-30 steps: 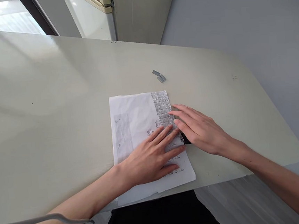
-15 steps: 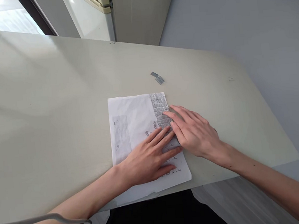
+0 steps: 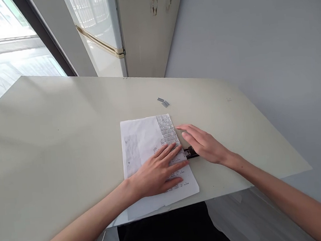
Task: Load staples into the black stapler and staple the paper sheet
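Right hand (image 3: 203, 145) back from paper (image 3: 143, 133), loosely open, empty, at stapler (image 3: 190, 154); left hand (image 3: 157, 172) flat on paper

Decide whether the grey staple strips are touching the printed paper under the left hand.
Apart: the head view shows bare tabletop between the staple strips and the far edge of the printed paper.

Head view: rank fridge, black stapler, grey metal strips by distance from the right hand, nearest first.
1. Black stapler: right by the right hand, at the right edge of the paper, partly hidden.
2. Grey metal strips: on the table, beyond the paper's far edge.
3. Fridge: farthest, past the table's far edge.
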`<state>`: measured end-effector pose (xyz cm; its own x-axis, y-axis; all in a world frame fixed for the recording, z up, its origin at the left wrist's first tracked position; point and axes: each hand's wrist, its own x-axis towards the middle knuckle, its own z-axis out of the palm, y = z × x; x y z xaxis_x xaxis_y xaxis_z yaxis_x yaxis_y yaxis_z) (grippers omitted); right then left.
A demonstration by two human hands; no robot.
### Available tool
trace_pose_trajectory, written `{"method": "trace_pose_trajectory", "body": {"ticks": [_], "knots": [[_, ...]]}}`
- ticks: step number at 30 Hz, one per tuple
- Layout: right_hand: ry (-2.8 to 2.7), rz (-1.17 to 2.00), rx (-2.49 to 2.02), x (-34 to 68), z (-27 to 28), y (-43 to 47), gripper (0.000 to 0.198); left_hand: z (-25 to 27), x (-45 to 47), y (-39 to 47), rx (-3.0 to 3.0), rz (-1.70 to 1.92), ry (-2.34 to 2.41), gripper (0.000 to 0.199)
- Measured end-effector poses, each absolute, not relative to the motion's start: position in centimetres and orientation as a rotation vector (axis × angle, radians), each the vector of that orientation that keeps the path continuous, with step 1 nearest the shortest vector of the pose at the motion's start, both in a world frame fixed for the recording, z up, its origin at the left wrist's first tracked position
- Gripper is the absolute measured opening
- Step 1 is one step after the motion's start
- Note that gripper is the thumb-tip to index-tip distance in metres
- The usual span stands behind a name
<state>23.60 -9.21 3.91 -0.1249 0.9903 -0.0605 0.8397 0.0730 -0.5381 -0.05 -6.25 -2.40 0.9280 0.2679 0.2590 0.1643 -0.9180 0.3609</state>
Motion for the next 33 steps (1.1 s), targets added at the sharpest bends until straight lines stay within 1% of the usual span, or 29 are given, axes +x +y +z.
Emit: {"method": "trace_pose_trajectory", "body": {"ticks": [5, 10, 16, 21, 33], "knots": [[-2.045, 0.677, -1.690, 26.6, 3.6, -11.1, 0.045, -1.9, -0.3, -5.9, 2.767, 0.387, 0.338, 0.055], [-2.187, 0.539, -1.582, 29.9, 1.7, -12.5, 0.037, -1.2, -0.7, -5.6, 2.775, 0.329, 0.374, 0.054], [-2.115, 0.424, -1.578, 32.1, -0.1, -12.9, 0.028, -0.9, -1.1, -5.3, 2.767, 0.294, 0.401, 0.055], [-1.958, 0.436, -1.641, 32.7, -0.7, -13.0, 0.026, -0.8, -1.4, -5.4, 2.788, 0.238, 0.456, 0.068], [-1.792, 0.453, -1.595, 34.0, -1.1, -7.1, 0.035, -0.1, -1.4, -4.8, 2.886, 0.134, 0.479, 0.061]]}}
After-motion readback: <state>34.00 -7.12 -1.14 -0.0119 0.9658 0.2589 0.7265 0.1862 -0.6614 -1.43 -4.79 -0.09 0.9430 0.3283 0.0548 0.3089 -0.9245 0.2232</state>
